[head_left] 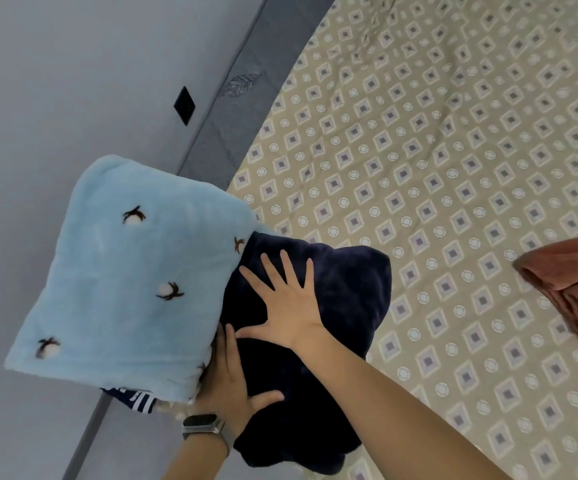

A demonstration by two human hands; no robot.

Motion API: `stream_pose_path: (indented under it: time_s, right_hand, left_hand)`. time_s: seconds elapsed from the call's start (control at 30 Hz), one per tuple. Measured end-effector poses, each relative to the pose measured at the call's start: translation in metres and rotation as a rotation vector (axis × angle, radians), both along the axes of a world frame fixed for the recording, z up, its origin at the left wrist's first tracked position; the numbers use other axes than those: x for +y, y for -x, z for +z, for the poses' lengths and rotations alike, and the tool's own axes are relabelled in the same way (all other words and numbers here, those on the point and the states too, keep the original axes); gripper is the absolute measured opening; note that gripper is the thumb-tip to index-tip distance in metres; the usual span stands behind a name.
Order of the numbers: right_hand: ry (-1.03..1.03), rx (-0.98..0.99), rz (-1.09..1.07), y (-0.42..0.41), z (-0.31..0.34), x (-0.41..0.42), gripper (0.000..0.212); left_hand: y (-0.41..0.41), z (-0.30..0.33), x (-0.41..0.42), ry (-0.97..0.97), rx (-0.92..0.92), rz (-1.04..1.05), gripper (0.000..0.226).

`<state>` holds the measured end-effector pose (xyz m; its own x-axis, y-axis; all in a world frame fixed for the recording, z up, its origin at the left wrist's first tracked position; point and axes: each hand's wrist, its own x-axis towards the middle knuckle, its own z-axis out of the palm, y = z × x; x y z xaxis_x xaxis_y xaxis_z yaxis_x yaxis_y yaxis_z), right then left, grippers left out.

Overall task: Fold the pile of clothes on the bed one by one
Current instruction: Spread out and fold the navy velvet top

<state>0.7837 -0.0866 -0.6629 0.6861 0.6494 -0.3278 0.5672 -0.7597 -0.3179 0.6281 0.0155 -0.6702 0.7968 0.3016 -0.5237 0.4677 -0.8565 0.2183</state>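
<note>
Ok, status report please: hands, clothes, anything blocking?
Right hand flat on navy garment. Left hand grips its edge. Blue fleece alongside, touching.

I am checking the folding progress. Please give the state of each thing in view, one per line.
Navy garment: folded, pressed flat.
Light blue blanket: folded, beside the navy garment.
Rust cloth: crumpled, apart on the bedsheet.
Right hand: fingers spread, pressing the navy garment.
Left hand: holds the navy garment's edge.
</note>
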Motion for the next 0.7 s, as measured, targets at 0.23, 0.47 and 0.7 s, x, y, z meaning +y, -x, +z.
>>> stream_pose_path:
  time_s: [0.23, 0.47, 0.7]
  right_hand:
    - [-0.028, -0.015, -0.018, 0.001, -0.016, 0.007, 0.110]
    - [-0.135, 0.060, -0.051, 0.003, 0.011, -0.011, 0.107]
    - [-0.300, 0.037, -0.184, 0.036, 0.047, -0.069, 0.084]
  left_hand:
    - [-0.001, -0.006, 0.002, 0.015, -0.005, 0.017, 0.134]
    - [-0.004, 0.027, -0.014, -0.024, 0.038, -0.003, 0.140]
    - [0.021, 0.045, -0.034, -0.104, -0.093, -0.006, 0.102]
